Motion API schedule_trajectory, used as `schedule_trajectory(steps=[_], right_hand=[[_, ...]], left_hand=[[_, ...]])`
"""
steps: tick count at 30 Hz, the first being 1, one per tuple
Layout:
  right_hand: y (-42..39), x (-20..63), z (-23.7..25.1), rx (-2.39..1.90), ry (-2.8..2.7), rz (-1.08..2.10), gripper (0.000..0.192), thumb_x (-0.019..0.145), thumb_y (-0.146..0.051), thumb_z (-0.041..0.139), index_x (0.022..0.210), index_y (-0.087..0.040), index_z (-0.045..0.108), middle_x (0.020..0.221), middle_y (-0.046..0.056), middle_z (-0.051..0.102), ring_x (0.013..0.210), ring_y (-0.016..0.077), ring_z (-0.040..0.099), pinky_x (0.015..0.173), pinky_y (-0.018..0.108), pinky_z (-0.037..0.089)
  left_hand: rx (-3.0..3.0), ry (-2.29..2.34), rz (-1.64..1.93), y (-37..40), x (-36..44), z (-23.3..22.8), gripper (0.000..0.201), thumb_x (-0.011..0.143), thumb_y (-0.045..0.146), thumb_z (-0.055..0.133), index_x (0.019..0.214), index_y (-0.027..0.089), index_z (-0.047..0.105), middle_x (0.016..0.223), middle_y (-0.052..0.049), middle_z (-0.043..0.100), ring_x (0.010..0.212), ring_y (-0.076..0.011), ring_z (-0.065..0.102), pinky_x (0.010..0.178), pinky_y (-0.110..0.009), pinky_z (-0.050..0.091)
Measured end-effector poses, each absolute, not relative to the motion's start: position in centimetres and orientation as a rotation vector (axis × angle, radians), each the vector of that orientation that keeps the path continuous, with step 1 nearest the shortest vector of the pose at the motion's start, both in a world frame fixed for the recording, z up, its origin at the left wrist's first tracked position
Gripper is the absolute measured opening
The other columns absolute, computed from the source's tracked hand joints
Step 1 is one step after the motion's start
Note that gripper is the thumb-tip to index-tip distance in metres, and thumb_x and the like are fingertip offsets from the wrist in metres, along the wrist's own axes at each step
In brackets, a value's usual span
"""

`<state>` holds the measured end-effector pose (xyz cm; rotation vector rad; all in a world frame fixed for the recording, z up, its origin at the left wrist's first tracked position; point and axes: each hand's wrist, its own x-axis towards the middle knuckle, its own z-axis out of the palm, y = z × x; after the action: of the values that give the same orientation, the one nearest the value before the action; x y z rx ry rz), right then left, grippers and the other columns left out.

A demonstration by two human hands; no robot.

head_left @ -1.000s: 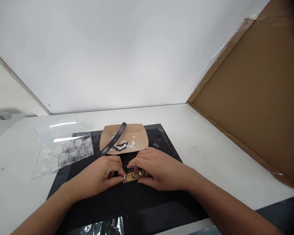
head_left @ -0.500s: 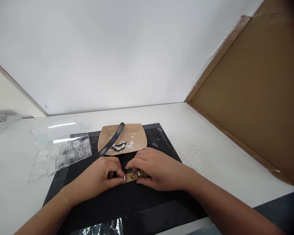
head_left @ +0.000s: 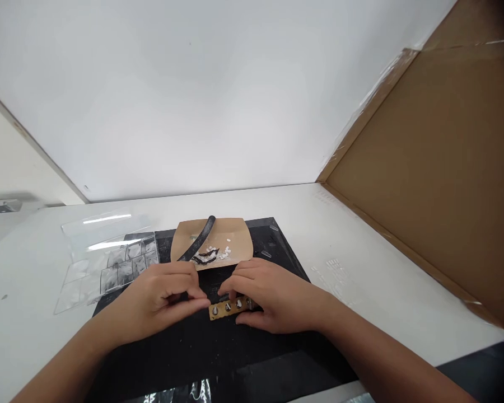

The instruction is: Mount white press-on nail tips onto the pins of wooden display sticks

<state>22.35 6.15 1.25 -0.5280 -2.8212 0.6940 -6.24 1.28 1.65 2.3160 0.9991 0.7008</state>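
Observation:
A small tan strip [head_left: 227,309] with a row of pale nail-shaped pieces on it lies on the black mat [head_left: 235,358]. My right hand [head_left: 273,296] holds the strip's right end between thumb and fingers. My left hand [head_left: 159,299] is curled at the strip's left end, thumb and forefinger pinched together on something too small to make out. Behind my hands a brown paper tray [head_left: 212,242] carries a dark curved file [head_left: 197,242], white flakes and black scraps.
A clear plastic compartment box [head_left: 109,263] with its lid open lies left of the mat on the white table [head_left: 361,246]. A large cardboard sheet [head_left: 441,168] leans at the right. A white wall stands behind.
My left hand has drawn its fingertips slightly away from the strip's left end and now pinches just above it. The right hand stays on the strip. The view shifted a little.

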Motion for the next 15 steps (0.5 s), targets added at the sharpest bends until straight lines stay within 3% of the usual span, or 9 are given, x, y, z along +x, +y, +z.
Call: schedule_trajectory(steps=[5,10,15], right_hand=[[6.6,22.8,1.9,-0.535,-2.752,0.763,0.042,0.088,-0.033,0.086,0.123,-0.021,0.065,0.11,0.004,0.075,0.099,0.022,0.066,0.095,0.038,0.048],[7.7,23.3,2.1,-0.558,-2.631,0.706,0.016,0.102,-0.036,0.073,0.103,-0.02,0.074,0.097,0.004,0.075,0.094,0.0197,0.067,0.09,0.036,0.05],[8.6,23.6,1.7,-0.668,-2.557,0.578,0.024,0.11,-0.028,0.058,0.099,-0.017,0.077,0.095,0.007,0.076,0.091,0.0207,0.066,0.086,0.035,0.051]], left_hand=[[2.528,1.539,1.241,2.1,-6.5,1.1,0.015,0.106,0.025,0.063,0.102,0.022,0.077,0.085,-0.002,0.075,0.079,-0.0184,0.065,0.072,-0.031,0.05],[2.695,1.848,0.977,3.1,-6.9,-0.2,0.029,0.11,0.03,0.051,0.111,0.019,0.078,0.093,-0.008,0.078,0.092,-0.0276,0.057,0.089,-0.044,0.05],[2.68,1.962,0.762,2.9,-6.4,-1.1,0.03,0.109,0.034,0.051,0.117,0.021,0.077,0.107,-0.01,0.077,0.111,-0.0353,0.055,0.1,-0.054,0.045]])
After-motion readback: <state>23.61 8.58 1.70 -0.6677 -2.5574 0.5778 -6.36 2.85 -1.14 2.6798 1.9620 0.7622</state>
